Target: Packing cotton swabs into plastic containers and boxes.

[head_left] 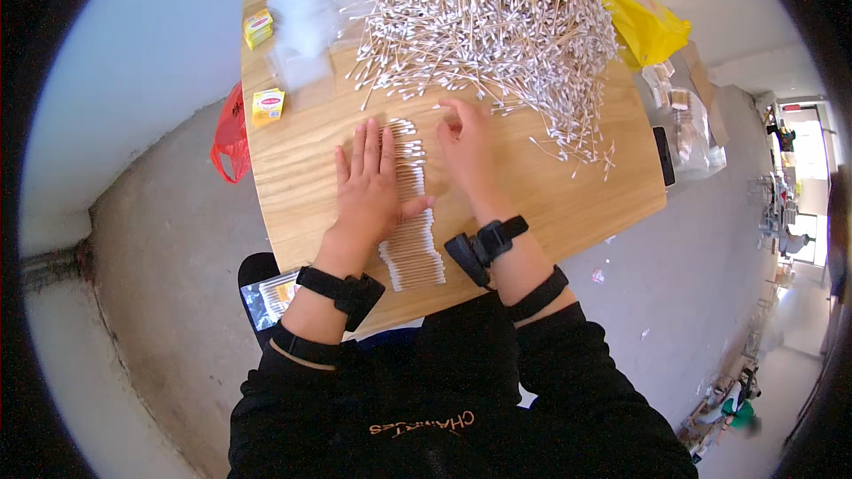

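A pale wooden table [550, 195] fills the middle of the room, a person in a black top [470, 381] seated close at its near edge. Across the far side spreads a great heap [488, 18] of white-tipped cotton swabs, its sticks lying every which way. A bright yellow plastic bag [648, 27] sits by the table's far right corner, and clear plastic bags [302, 27] lie at the far left.

Nearer the person, a neat row [413, 248] of swabs runs from close to the near edge toward the heap, each stick laid crosswise beside the next. A red plastic bag [232, 137] shows beyond the left edge.

The person's left hand [366, 186] lies flat along the left side of the row, fingers straight, thumb spread out across the sticks, nothing gripped. The right hand [466, 142], between row and heap, has its fingers bent and thumb drawn in, a narrow grip; from here I cannot tell whether it pinches a swab.

By the left forearm rests a clear packet [271, 297] of swabs. Black devices [488, 244] are strapped to both wrists. Smallest of all, yellow packs [268, 106] line the table's left side.
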The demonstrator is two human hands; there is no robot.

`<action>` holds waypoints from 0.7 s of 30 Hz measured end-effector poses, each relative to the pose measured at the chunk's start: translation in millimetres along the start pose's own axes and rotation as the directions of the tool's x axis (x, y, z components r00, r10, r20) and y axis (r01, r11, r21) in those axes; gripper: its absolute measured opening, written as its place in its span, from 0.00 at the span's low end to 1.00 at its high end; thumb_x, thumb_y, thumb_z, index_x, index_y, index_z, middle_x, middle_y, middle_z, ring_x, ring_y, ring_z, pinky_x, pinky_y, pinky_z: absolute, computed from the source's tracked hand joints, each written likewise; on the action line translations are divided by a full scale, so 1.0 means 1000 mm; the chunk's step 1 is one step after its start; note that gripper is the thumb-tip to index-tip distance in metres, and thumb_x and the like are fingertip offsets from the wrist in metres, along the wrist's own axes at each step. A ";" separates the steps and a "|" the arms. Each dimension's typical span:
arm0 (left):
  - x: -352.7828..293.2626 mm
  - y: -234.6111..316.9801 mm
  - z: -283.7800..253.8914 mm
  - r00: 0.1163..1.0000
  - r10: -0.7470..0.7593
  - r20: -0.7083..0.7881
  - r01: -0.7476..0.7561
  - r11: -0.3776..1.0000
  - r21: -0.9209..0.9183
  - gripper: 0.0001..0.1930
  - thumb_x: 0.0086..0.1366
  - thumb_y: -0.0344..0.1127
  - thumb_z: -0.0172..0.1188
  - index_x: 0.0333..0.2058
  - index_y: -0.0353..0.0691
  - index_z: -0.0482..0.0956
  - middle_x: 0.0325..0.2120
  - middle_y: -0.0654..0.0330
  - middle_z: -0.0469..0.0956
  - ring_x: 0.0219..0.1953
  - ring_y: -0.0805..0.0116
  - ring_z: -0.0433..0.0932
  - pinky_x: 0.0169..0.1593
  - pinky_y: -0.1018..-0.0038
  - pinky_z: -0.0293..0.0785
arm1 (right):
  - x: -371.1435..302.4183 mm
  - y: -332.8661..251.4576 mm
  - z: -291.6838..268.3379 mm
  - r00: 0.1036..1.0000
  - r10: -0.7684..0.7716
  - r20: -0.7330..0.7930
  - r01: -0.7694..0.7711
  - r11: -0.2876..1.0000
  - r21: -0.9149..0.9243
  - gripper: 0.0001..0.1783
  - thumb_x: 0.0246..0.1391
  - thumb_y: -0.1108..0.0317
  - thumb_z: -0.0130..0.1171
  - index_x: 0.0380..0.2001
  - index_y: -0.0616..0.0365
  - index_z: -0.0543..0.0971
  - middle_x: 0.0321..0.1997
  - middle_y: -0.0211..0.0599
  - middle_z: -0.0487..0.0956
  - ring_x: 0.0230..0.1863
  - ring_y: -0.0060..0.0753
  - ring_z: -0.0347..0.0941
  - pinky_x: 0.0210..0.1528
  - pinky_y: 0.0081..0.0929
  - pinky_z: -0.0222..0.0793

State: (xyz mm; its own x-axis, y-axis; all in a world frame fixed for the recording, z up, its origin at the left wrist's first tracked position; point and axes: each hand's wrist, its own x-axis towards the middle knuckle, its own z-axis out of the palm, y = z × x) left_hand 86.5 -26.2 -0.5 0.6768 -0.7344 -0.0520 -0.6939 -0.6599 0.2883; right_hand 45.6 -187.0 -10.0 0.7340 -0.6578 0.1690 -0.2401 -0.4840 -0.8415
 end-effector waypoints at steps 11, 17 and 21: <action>-0.004 0.002 -0.002 0.994 0.060 -0.090 -0.058 0.998 0.020 0.58 0.45 0.69 0.61 0.65 0.35 0.51 0.67 0.42 0.42 0.70 0.48 0.39 0.67 0.46 0.35 | 0.029 -0.007 0.013 0.959 -0.090 0.268 0.148 0.967 -0.206 0.05 0.50 0.69 0.60 0.32 0.56 0.81 0.37 0.35 0.77 0.37 0.32 0.74 0.38 0.29 0.71; 0.008 -0.007 -0.003 0.995 0.009 -0.103 -0.016 0.998 -0.066 0.61 0.42 0.71 0.62 0.66 0.35 0.49 0.68 0.43 0.42 0.70 0.48 0.38 0.68 0.48 0.34 | 0.005 -0.005 0.007 0.971 0.128 0.204 -0.211 0.862 0.462 0.16 0.61 0.64 0.49 0.47 0.63 0.74 0.51 0.41 0.73 0.55 0.34 0.68 0.57 0.31 0.63; 0.003 -0.011 -0.005 0.997 0.032 -0.074 -0.038 0.997 -0.069 0.64 0.38 0.73 0.61 0.66 0.35 0.47 0.68 0.44 0.42 0.71 0.50 0.38 0.68 0.50 0.34 | -0.022 -0.002 0.027 0.971 0.111 0.211 -0.235 0.597 0.767 0.25 0.67 0.61 0.40 0.58 0.71 0.60 0.63 0.47 0.61 0.67 0.39 0.54 0.71 0.33 0.44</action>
State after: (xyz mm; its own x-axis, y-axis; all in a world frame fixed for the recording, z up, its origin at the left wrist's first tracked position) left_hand 98.0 -20.5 0.7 0.6703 -0.7415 0.0286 -0.7003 -0.6194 0.3549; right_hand 46.6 -156.0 -25.9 0.8201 -0.5710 -0.0380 0.1712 0.3081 -0.9358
